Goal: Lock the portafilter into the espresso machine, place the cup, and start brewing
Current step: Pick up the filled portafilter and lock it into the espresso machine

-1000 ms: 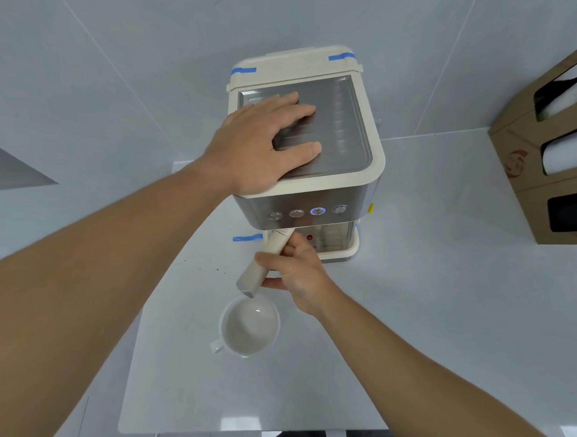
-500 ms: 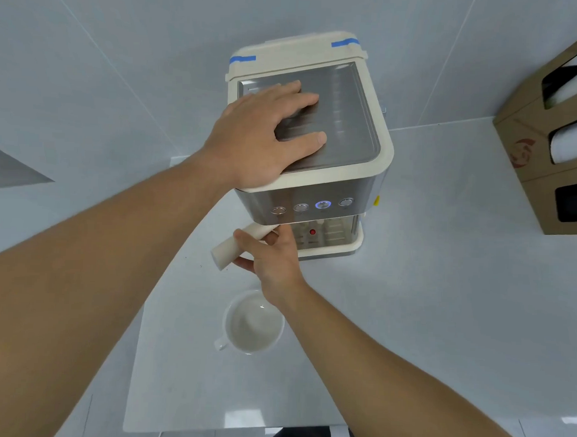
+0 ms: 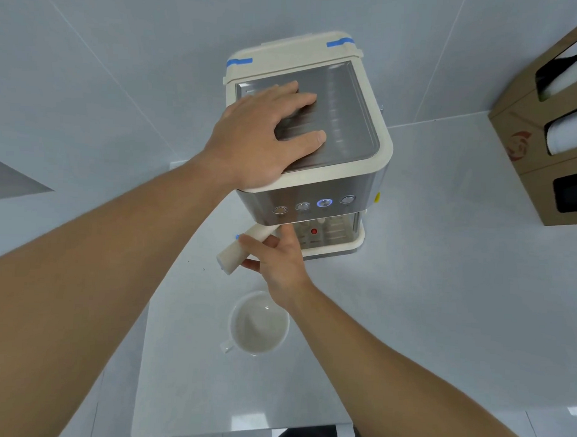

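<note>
A cream and steel espresso machine [image 3: 347, 174] stands on the white table [image 3: 425, 288]. My left hand [image 3: 260, 142] lies flat on its steel top, fingers spread. My right hand [image 3: 276, 260] grips the cream portafilter handle [image 3: 230, 257], which sticks out to the left from under the machine's front. The portafilter's head is hidden under the machine. One of the front buttons [image 3: 324, 203] glows blue. A white cup [image 3: 259, 325] sits upright and empty on the table, in front of the machine and just below my right wrist.
A brown cardboard dispenser box [image 3: 545, 142] with white rolls stands at the right edge. Blue tape strips mark the machine's back lid. The table's front edge runs near the bottom of the view, with floor tiles beyond it.
My right hand has swung the portafilter handle from pointing toward me round to the left. My left hand has stayed on the machine's top. The cup has not moved.
</note>
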A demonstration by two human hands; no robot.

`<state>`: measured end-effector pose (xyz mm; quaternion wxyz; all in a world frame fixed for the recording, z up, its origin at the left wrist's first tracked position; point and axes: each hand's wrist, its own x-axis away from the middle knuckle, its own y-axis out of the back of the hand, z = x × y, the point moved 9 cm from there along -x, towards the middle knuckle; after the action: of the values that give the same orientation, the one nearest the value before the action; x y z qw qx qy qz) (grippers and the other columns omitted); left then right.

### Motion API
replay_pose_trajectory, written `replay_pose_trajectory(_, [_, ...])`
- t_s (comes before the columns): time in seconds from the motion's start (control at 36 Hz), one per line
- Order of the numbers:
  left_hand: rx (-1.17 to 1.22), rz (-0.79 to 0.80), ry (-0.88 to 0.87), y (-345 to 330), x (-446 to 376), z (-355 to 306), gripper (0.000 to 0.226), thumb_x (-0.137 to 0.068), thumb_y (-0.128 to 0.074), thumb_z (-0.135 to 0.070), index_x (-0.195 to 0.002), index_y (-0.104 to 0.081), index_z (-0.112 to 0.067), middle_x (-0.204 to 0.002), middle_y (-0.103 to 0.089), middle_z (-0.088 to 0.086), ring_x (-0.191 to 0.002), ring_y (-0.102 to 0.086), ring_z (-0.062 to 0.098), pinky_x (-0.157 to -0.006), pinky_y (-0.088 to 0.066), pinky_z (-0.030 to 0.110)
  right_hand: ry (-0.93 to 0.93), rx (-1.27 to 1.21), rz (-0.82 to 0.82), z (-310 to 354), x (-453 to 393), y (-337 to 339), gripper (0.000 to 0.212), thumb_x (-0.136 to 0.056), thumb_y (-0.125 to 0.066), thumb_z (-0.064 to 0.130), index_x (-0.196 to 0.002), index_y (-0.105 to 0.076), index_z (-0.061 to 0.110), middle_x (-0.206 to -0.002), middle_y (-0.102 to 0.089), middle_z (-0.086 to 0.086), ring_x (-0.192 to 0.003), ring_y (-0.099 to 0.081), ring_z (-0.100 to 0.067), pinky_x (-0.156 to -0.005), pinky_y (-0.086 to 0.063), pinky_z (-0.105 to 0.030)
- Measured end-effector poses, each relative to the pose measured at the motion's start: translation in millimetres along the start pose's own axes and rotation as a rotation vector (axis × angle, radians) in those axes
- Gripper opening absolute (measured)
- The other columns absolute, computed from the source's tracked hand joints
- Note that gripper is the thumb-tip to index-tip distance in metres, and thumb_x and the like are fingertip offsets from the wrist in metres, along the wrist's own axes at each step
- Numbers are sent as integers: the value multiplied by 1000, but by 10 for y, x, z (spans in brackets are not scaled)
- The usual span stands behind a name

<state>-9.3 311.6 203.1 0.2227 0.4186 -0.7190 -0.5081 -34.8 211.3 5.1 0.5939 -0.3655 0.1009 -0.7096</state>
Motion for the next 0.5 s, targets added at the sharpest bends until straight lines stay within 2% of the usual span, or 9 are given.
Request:
replay_pose_trajectory(0.06, [-3, 4, -1, -1, -4, 2, 62, -83, -50, -64, -141, -46, -39, -156, -38, -11, -144, -32, 12, -117, -24, 47, -4, 10, 3, 2, 22, 19, 45, -81, -72, 1, -119, -52, 15, -105, -68, -22, -87, -69, -16, -70, -61, -35])
replay_pose_trajectory(0.08, [-4, 6, -2, -4, -5, 3, 62, -83, -50, -64, -141, -46, -40, -156, -38, -12, -144, -32, 11, -117, -24, 47, -7, 14, 5, -1, 31, 37, 44, -81, -72, 1, -118, -53, 16, -106, -69, -20, -87, -69, -15, -69, -61, -34])
replay_pose_trajectory(0.17, [-3, 7, -4, -9, -4, -1, 62, -83, -49, -64, -140, -46, -40, -155, -39, -12, -144, -32, 11, -117, -24, 47, -38, 19, 22, -6, 64, 111, 44, -77, -72, 2, -115, -56, 19, -87, -73, 3, -88, -67, -18, -71, -62, -37])
replay_pose_trajectory(0.22, [-3, 8, -4, -9, -2, -3, 63, -82, -49, -65, -140, -46, -40, -155, -39, -11, -143, -33, 12, -117, -25, 47, -57, 39, 44, 8, 96, 160, 44, -75, -71, 3, -112, -58, 22, -80, -73, 8, -89, -66, -24, -68, -61, -37])
replay_pose_trajectory(0.39, [-11, 14, 0, -12, -7, 6, 66, -81, -46, -68, -141, -46, -40, -153, -41, -13, -142, -34, 13, -116, -25, 48, -103, 50, 69, 58, 212, 326, 47, -72, -62, 0, -115, -56, 17, -93, -55, -14, -67, -69, -32, -68, -61, -50])
replay_pose_trajectory(0.5, [-25, 42, 6, -41, -13, 25, 69, -80, -41, -71, -142, -43, -42, -152, -41, -12, -142, -35, 15, -115, -27, 50, -139, 29, 73, 93, 251, 388, 49, -70, -58, -1, -116, -56, 16, -87, -50, -15, -55, -60, -30, -57, -57, -42])
